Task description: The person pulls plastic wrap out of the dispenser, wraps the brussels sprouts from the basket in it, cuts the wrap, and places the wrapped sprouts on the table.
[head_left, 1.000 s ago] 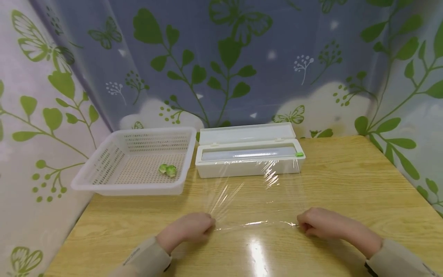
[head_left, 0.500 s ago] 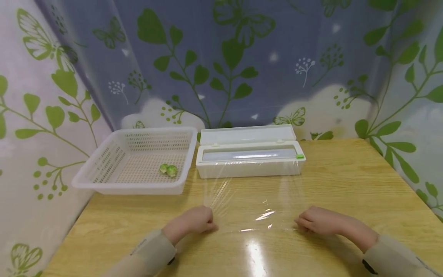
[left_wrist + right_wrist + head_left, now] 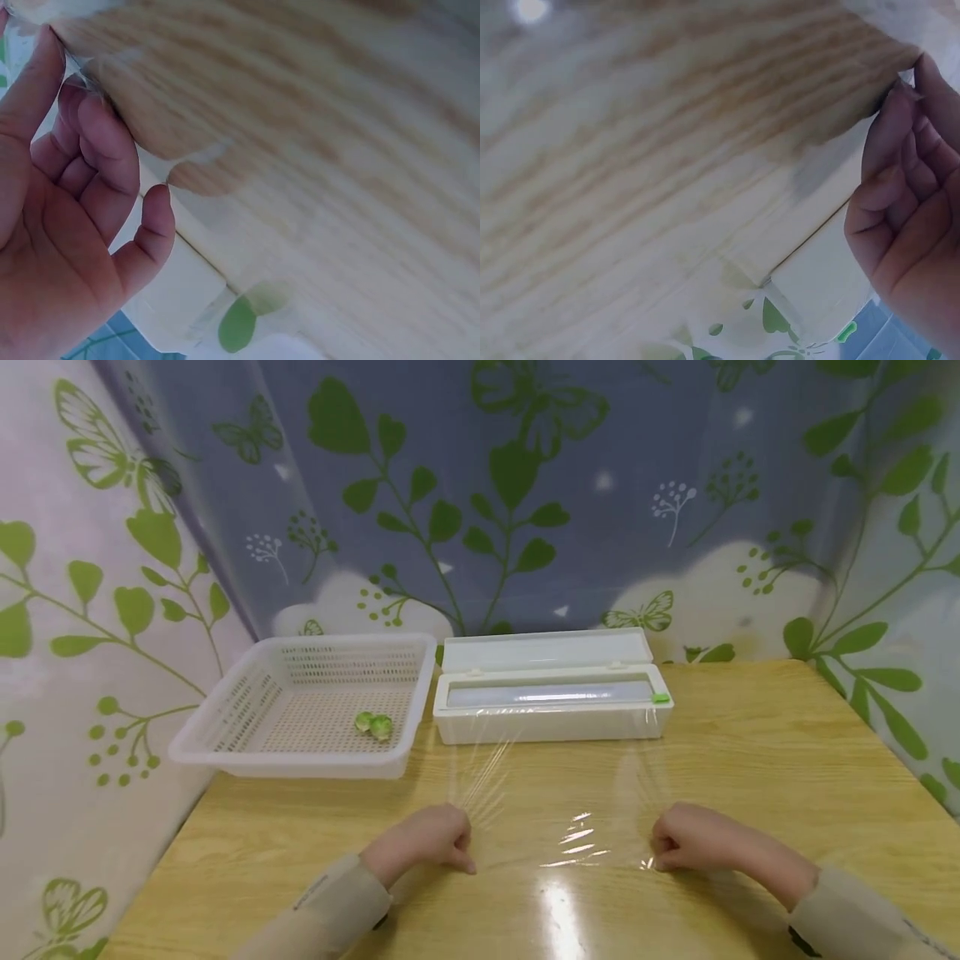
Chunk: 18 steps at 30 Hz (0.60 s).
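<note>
A sheet of clear plastic wrap (image 3: pixel 577 837) stretches toward me from a long white dispenser box (image 3: pixel 555 727), whose lid (image 3: pixel 547 649) stands raised at the back. At the sheet's near left corner my left hand (image 3: pixel 431 837) pinches it; the left wrist view shows thumb and forefinger together at the film's edge, the other fingers curled. My right hand (image 3: pixel 696 837) pinches the near right corner, its fingers (image 3: pixel 889 135) bent at the film in the right wrist view. Inside the box lies the wrap roll (image 3: pixel 551 693), and a green slider (image 3: pixel 660 698) sits at its right end.
Left of the box stands a white perforated plastic basket (image 3: pixel 288 766) with two small green Brussels sprouts (image 3: pixel 381 727) inside. Everything rests on a wooden table (image 3: pixel 757 752). Patterned curtains (image 3: pixel 600 518) hang close behind it and along both sides.
The film's near edge has come slightly closer to me, with both hands still pinching it. Glints on the sheet have shifted. The head view has swung slightly left.
</note>
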Motion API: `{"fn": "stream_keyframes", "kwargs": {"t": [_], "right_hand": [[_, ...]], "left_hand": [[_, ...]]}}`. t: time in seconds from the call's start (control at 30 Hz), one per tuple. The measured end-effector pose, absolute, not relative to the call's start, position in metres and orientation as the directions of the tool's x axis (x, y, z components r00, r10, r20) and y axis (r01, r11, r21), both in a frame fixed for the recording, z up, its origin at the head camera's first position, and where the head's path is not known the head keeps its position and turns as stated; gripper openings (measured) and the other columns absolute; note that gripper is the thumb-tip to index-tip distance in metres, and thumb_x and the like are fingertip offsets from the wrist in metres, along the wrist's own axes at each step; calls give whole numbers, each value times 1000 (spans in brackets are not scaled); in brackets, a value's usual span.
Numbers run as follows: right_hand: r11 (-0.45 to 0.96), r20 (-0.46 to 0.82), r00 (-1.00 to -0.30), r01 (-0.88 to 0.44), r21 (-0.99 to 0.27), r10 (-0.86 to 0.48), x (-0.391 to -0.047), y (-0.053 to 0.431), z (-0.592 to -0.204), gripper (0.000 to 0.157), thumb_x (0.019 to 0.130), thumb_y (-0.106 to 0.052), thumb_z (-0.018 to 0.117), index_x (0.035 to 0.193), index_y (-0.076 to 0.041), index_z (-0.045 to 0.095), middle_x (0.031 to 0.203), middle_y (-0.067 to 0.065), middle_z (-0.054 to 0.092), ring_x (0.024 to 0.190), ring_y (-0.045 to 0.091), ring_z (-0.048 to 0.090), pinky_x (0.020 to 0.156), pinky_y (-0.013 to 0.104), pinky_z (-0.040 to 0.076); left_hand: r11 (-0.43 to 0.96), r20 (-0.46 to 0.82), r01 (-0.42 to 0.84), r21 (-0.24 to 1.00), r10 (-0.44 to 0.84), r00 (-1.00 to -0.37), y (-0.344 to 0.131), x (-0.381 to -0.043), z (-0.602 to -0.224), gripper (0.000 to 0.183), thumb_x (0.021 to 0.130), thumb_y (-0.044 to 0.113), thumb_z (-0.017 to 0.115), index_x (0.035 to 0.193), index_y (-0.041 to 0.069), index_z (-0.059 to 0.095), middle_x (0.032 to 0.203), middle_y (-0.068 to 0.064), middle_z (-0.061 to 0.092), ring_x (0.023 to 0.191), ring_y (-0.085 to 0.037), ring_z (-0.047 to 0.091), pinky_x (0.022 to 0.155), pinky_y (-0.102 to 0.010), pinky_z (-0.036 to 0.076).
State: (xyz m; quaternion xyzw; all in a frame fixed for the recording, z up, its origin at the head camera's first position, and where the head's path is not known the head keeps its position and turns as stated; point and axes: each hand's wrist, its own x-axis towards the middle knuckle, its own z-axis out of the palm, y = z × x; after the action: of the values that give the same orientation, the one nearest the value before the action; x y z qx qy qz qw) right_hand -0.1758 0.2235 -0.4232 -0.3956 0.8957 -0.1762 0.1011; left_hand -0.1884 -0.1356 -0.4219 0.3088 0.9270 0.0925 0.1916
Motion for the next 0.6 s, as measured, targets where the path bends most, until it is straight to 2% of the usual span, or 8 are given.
{"fn": "stream_keyframes", "kwargs": {"t": [0.2,0.33,0.5,0.6], "right_hand": [[698,-56,-717,-654,-292,-695,-170,223,-425,34,69,-23,70,53,-20,40,52,-16,30,48,0,28,43,19,26],[736,-55,-748,-633,-241,-662,-167,224,-425,35,68,-30,71,54,-22,40,52,-16,31,48,1,29,43,21,27],[760,-51,-769,-615,-210,-637,-164,222,-424,37,65,-32,72,53,-22,39,52,-15,32,47,1,30,43,22,27],[770,-49,-777,-609,-191,-627,-163,220,-423,38,63,-30,74,53,-22,38,51,-15,32,47,1,30,42,22,28]], "left_hand": [[799,-249,572,189,602,-759,-136,-181,-423,35,71,40,68,58,15,48,55,8,41,50,-8,36,46,-24,33],[831,-250,539,137,556,-793,-137,-177,-425,37,70,47,65,59,15,48,57,7,42,51,-9,38,47,-25,35],[873,-275,472,126,487,-829,-137,-177,-425,39,68,51,64,60,15,51,58,6,44,51,-11,41,48,-27,37],[865,-255,495,85,499,-828,-135,-178,-425,39,66,51,66,62,16,50,58,7,44,51,-10,41,48,-27,37]]}}
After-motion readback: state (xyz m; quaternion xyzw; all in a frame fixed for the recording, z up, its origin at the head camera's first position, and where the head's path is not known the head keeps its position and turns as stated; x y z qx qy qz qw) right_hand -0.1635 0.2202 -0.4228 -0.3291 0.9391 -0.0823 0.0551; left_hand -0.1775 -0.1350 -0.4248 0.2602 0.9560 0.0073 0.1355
